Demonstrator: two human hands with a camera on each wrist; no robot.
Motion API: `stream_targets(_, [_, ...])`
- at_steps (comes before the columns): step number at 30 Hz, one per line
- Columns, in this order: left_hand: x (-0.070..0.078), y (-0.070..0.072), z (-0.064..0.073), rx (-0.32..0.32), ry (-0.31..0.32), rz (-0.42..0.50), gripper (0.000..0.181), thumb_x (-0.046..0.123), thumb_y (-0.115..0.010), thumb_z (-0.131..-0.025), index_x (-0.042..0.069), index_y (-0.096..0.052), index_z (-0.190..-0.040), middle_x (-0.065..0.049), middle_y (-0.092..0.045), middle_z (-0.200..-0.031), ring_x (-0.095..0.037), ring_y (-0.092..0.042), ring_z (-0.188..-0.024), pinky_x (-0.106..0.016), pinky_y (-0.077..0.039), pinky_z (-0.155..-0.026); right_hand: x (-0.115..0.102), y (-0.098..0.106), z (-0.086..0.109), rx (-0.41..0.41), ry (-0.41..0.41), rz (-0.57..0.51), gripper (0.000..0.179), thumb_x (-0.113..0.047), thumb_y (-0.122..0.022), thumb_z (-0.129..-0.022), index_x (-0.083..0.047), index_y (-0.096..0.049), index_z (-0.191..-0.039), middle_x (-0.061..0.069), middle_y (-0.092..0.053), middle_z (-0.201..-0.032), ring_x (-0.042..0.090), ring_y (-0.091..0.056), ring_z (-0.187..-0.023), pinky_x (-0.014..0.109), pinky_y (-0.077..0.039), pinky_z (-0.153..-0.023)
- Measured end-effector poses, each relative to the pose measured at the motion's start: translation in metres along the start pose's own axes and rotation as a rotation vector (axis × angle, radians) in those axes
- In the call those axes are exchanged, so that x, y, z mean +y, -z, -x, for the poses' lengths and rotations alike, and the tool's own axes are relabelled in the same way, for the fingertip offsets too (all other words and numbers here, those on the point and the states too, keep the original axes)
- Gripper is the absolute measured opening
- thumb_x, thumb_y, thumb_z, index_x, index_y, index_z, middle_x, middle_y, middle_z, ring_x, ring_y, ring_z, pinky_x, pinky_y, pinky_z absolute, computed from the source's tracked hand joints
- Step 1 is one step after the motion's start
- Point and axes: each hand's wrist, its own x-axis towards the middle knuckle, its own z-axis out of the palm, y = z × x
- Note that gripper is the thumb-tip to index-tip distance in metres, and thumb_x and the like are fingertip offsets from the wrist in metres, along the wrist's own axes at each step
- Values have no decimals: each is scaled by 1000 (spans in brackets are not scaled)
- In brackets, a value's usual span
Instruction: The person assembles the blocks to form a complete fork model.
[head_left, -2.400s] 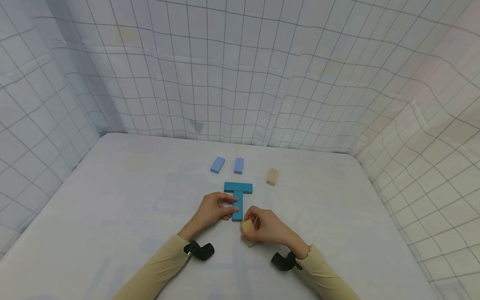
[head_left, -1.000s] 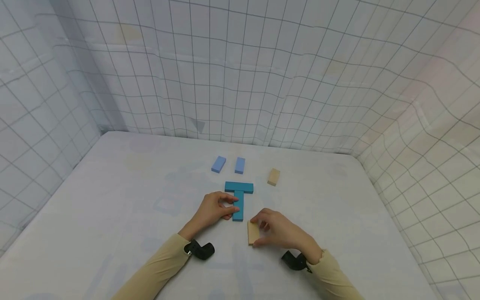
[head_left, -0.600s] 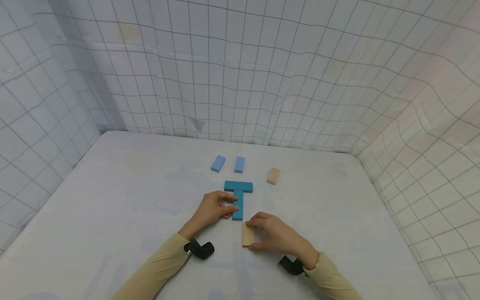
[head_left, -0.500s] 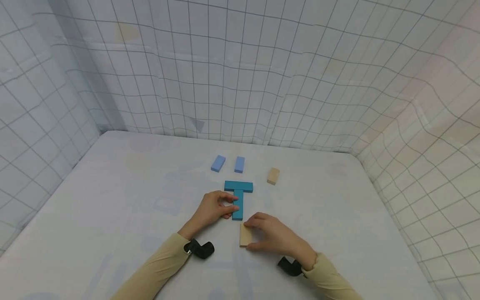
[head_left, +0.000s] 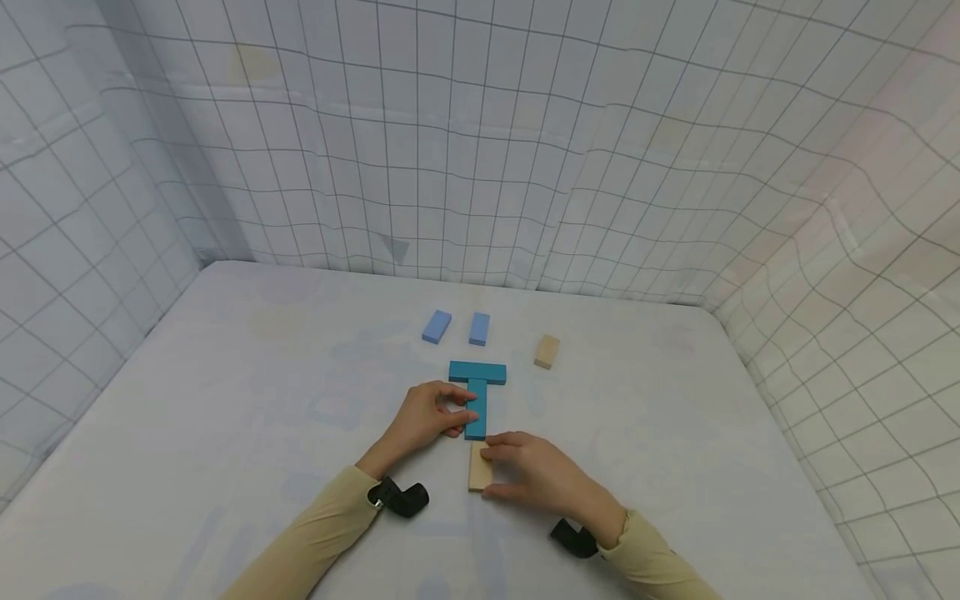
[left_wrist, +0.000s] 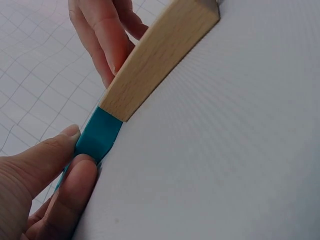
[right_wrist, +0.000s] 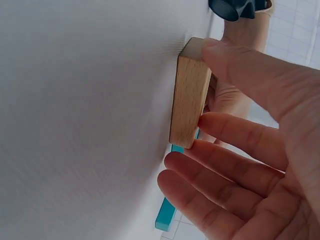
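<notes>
Two teal blocks form a T on the white table: a crosswise block (head_left: 477, 372) at the far side and a lengthwise block (head_left: 477, 388) running toward me. My left hand (head_left: 417, 418) pinches the lengthwise one between thumb and finger, from its left side. A natural wood block (head_left: 478, 473) lies in line with it; in the left wrist view the wood block (left_wrist: 155, 55) meets the end of the teal block (left_wrist: 97, 132). My right hand (head_left: 543, 475) holds the wood block from the right, thumb at its near end and index finger toward its far end.
Beyond the T lie two light blue blocks, one slanted (head_left: 437, 327) and one straighter (head_left: 479, 329). Another wood block (head_left: 547, 352) lies to their right. A grid-patterned curtain (head_left: 480, 150) encloses the table's back and sides.
The right hand has turned the wood block straight and slid it leftward, up against the near end of the lengthwise teal block. My left hand has stayed in place.
</notes>
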Motion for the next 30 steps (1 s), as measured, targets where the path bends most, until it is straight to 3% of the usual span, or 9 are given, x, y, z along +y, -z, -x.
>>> stream_targets(9, [5,2,2,-6,-13,-39,30,20,-76,-83,5,-71,-108,-11,-61,-100,-15,-65,-58,-29,-54,-54,-1,-2,3,44,94,126,45,-33,-75,-84,-7,-66,-119,7,-57,-121,18,-57,-108,29,-48,-87])
stream_targets(15, [4,2,3,-5,-13,-34,31,21,-76,-83,5,-71,-108,-10,-61,-100,-15,-65,-58,-29,-54,-54,-1,-4,1,78,141,146,45,-33,-75,-84,-7,-66,-120,4,-57,-123,17,-53,-113,30,-45,-92])
stream_targets(30, [4,1,1,2,-4,-36,29,18,-77,-82,5,-71,-108,-10,-61,-100,-15,-66,-57,-29,-54,-54,-4,-5,-1,55,109,177,48,-36,-70,-87,-7,-64,-125,4,-56,-132,22,-49,-122,37,-42,-97])
